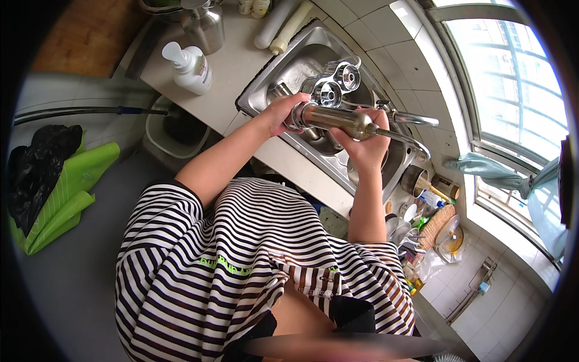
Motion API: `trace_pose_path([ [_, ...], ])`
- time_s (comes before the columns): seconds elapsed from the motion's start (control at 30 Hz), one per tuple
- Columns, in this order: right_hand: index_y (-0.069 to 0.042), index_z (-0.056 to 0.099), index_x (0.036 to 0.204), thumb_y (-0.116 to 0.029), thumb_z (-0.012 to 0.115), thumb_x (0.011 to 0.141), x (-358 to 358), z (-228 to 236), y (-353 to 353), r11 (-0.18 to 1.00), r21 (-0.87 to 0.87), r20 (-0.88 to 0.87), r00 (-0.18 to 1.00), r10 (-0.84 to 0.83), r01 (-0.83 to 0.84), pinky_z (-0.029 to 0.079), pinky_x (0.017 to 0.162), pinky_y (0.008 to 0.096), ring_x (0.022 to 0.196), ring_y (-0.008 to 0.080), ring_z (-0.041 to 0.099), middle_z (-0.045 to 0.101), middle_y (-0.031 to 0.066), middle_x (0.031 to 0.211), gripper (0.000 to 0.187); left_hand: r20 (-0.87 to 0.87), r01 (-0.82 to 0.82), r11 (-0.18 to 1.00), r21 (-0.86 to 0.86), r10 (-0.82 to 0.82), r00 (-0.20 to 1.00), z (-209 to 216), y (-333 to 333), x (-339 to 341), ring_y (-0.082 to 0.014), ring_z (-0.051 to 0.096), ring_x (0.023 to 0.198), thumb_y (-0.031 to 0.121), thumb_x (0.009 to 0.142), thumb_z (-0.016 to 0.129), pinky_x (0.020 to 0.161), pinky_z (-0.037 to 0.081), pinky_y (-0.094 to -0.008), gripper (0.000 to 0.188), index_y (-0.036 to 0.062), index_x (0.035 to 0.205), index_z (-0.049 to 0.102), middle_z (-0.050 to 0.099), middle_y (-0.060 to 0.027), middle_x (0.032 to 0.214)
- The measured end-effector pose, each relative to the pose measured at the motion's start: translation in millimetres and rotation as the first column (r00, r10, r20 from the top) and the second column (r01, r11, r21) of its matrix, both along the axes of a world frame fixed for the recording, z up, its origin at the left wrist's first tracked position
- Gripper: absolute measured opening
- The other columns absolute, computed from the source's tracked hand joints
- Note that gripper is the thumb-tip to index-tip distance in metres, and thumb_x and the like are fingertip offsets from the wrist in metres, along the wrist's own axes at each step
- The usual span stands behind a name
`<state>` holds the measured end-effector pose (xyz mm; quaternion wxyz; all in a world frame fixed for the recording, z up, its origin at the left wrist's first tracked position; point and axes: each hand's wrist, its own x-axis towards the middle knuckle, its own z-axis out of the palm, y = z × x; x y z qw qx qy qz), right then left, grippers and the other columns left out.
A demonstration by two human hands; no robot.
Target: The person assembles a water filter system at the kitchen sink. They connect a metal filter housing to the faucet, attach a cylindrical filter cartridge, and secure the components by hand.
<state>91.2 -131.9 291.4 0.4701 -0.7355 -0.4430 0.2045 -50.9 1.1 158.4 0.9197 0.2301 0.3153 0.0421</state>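
Over the sink I hold a shiny metal cylinder, which looks like a water filter canister, tilted with one end toward the right. My left hand is wrapped round its wider ringed end. At the rounded, narrower end my right hand grips it, fingers partly hidden behind the metal. Just beyond the canister, a chrome fitting with two round, open cups rests in the sink. A few more metal parts lie in the basin below, partly covered by my hands. The chrome faucet is close to my right hand.
A white pump bottle and a steel jug stand on the left counter. Two pale tubes lie behind the sink. Utensils crowd the right side. A bin and a green bag are at left; a window is at right.
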Motion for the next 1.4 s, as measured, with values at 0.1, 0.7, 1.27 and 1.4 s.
trace_pose_path([
  [0.1,-0.002,0.056,0.112,-0.018,0.097,0.055,-9.3,13.4,2.3,0.997,-0.040,0.021,0.998,0.063,-0.062,0.052,0.090,0.0340,0.102,0.0209,0.062,0.063,0.0079,0.109,0.072,-0.019,-0.005,1.000,0.006,0.005,1.000,2.5,1.7,-0.6,-0.0201,0.068,0.074,0.046,0.084,0.068,0.062,0.056,-0.0389,0.044,0.0082,0.107,0.065,0.071,-0.0071,0.090],
  [0.7,-0.003,0.057,0.132,-0.007,0.089,0.056,11.9,22.7,5.1,0.935,0.077,-0.167,0.920,0.355,-0.347,0.044,0.105,0.0395,0.124,0.0264,0.057,0.066,0.0100,0.123,0.082,0.013,-0.021,1.000,-0.019,0.021,1.000,10.5,0.2,0.4,-0.0219,0.068,0.070,0.043,0.087,0.066,0.058,0.057,-0.0385,0.043,0.0049,0.106,0.064,0.070,-0.0094,0.088],
  [1.27,-0.001,0.063,0.123,-0.006,0.088,0.061,22.5,24.0,-0.3,0.912,0.049,0.043,0.913,0.406,-0.408,0.052,0.092,0.0341,0.107,0.0218,0.065,0.068,0.0113,0.118,0.067,-0.030,-0.017,1.000,-0.003,0.017,0.999,9.0,-1.0,1.0,-0.0209,0.067,0.066,0.042,0.087,0.065,0.053,0.055,-0.0363,0.042,0.0045,0.106,0.064,0.069,-0.0093,0.086],
  [1.4,0.000,0.063,0.108,-0.013,0.093,0.060,12.8,9.5,-6.8,0.992,-0.002,0.082,0.989,0.125,-0.125,0.053,0.088,0.0317,0.095,0.0181,0.066,0.069,0.0094,0.103,0.058,-0.036,-0.029,0.999,0.013,0.030,0.999,9.0,-2.1,2.1,-0.0206,0.066,0.066,0.042,0.087,0.066,0.053,0.055,-0.0357,0.043,0.0041,0.107,0.064,0.069,-0.0093,0.086],
])
